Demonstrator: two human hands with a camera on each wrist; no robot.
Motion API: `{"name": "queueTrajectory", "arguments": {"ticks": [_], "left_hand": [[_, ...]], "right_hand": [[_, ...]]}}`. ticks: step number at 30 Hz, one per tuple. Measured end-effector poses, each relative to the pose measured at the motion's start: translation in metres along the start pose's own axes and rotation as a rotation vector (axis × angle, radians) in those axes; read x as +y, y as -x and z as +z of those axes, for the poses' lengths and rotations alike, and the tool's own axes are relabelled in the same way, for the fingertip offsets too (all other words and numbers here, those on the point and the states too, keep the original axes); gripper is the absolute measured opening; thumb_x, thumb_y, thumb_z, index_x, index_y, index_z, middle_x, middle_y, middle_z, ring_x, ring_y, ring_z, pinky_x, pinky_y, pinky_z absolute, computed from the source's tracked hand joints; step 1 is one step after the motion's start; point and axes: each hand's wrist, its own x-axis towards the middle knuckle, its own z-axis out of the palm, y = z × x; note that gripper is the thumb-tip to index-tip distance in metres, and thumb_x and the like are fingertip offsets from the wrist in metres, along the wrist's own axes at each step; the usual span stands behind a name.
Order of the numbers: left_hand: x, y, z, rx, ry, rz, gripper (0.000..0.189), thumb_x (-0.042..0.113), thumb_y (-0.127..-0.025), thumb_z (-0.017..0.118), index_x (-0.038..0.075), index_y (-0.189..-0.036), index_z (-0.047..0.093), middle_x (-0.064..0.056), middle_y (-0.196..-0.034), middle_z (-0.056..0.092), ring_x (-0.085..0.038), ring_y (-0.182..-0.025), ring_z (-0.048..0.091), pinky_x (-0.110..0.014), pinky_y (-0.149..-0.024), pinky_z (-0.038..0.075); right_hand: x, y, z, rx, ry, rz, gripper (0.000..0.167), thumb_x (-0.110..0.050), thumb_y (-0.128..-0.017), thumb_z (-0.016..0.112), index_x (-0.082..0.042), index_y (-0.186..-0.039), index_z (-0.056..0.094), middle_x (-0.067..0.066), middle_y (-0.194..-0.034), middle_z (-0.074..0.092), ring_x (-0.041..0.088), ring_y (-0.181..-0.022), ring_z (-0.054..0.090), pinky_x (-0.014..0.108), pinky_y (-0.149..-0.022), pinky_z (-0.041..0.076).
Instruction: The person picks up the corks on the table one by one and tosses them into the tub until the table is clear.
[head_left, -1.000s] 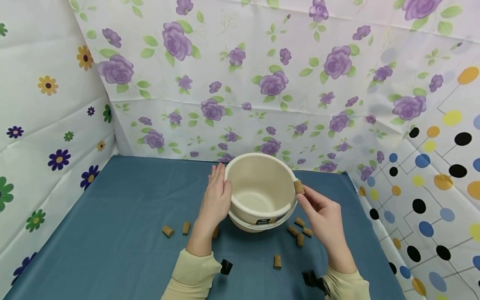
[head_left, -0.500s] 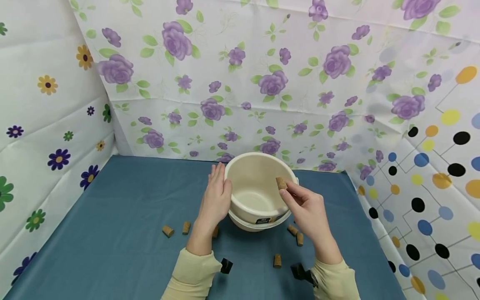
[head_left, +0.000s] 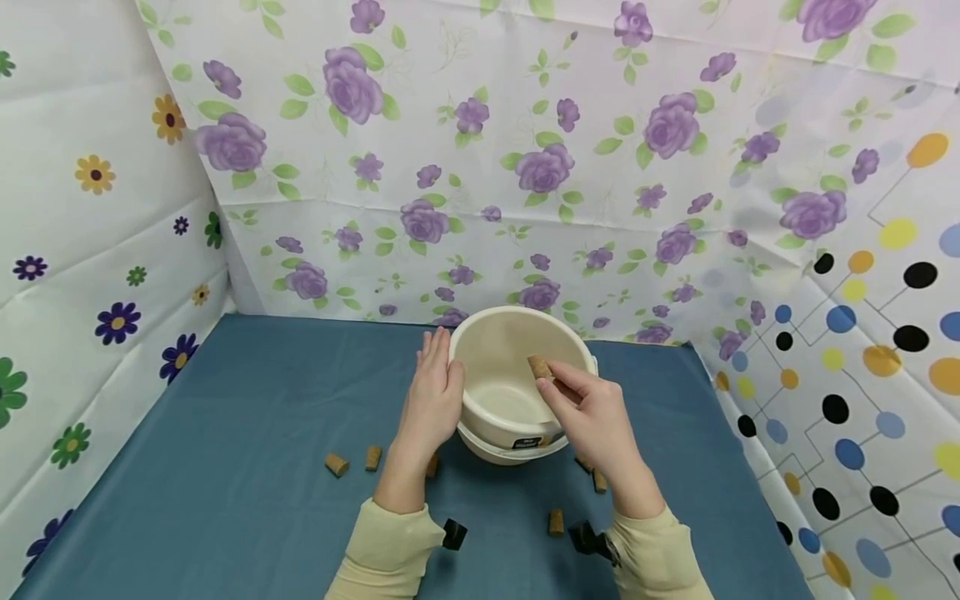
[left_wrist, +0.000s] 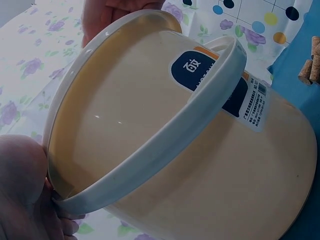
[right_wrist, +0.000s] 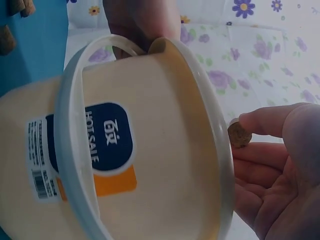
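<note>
The right hand (head_left: 596, 418) is pinching a cork (head_left: 537, 366) over the open cream bucket (head_left: 495, 346), whose inner floor (head_left: 506, 407) is showing. The left hand (head_left: 431, 396), fingers straight, is touching its rim (head_left: 517, 311); loose corks (head_left: 337, 464) are lying on the blue cloth (head_left: 285, 392).

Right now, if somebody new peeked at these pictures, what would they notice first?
Probably the big cream bucket, sitting toward the back of the blue cloth with the left hand against its side. Next might come the cork that the right hand pinches at the bucket's mouth. Behind it all, purple roses dot the white backdrop.
</note>
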Motion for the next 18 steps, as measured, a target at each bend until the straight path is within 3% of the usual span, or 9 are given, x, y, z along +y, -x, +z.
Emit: {"name": "queueTrajectory", "arguments": {"ticks": [18], "left_hand": [[0.0, -0.001, 0.001, 0.006, -0.018, -0.023, 0.057, 0.022, -0.116, 0.038, -0.002, -0.167, 0.029, -0.014, -0.176, 0.021, -0.024, -0.164, 0.004, -0.05, -0.133, 0.007]], "right_hand": [[-0.014, -0.016, 0.027, -0.071, 0.046, -0.064, 0.036, -0.023, -0.105, 0.072, -0.005, -0.136, 0.075, 0.013, -0.134, 0.073, 0.028, -0.124, 0.07, 0.053, -0.099, 0.059]]}}
